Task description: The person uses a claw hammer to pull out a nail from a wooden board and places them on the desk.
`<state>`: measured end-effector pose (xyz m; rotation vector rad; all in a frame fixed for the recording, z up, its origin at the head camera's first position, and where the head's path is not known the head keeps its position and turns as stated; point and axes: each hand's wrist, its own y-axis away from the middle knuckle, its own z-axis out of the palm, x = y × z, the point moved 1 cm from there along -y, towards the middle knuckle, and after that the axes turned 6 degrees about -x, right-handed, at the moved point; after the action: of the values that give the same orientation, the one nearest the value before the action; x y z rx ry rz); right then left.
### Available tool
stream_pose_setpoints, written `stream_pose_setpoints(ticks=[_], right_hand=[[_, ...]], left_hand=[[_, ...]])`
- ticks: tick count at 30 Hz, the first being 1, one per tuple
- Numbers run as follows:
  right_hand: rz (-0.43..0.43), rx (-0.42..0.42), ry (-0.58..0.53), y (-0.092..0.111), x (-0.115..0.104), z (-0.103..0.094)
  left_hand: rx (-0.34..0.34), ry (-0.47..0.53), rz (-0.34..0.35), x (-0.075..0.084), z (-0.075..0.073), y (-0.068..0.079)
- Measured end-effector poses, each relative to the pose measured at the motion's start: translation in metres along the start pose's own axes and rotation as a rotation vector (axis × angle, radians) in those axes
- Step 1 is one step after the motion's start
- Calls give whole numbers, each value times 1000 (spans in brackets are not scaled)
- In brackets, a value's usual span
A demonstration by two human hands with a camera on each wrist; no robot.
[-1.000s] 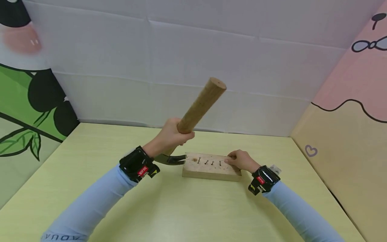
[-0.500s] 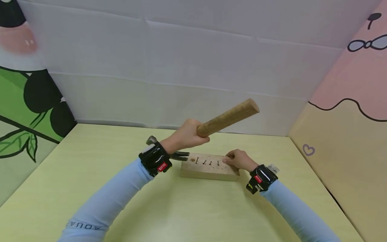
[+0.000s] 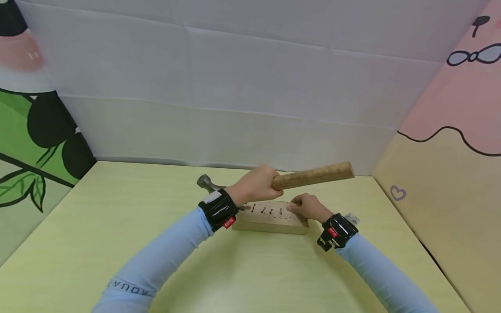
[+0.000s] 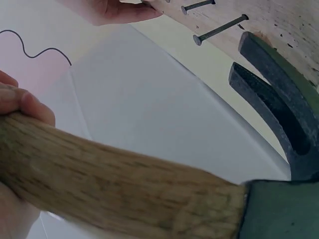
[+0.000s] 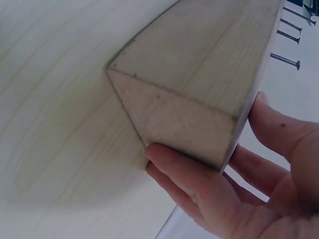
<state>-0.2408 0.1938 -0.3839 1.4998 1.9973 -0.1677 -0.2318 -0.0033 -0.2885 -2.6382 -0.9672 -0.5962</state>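
My left hand (image 3: 256,184) grips a claw hammer by its wooden handle (image 3: 317,174), which slants out to the right, nearly level. The metal head (image 3: 206,182) is partly hidden behind the left wrist. In the left wrist view, the forked claw (image 4: 274,94) is close beside the endmost nail (image 4: 222,30). Several nails stand up in a row, some leaning, from a pale wooden block (image 3: 270,227) on the table. At the block's right end, my right hand (image 3: 311,206) holds it, thumb at the top face and fingers against the end, as the right wrist view shows.
The light yellow table (image 3: 188,278) runs back to a white wall covering (image 3: 250,78). A pink and cream panel (image 3: 442,174) borders the right side, and a green cartoon panel (image 3: 23,139) the left. A black camera unit is strapped on each wrist.
My left hand has moved right, swinging the hammer handle down from steeply raised to nearly level, while the claw stayed near the block's left end. The right hand keeps its hold on the block.
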Motion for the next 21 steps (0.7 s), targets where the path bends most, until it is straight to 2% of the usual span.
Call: stream_pose_setpoints(ticks=[9,21], right_hand=[[4,8,11,-2,5,-2],[-12,-13,-2,-5,3,-1]], left_hand=[[-7,-76,-3,4,11,-13],[16,-86,28,7,17,-20]])
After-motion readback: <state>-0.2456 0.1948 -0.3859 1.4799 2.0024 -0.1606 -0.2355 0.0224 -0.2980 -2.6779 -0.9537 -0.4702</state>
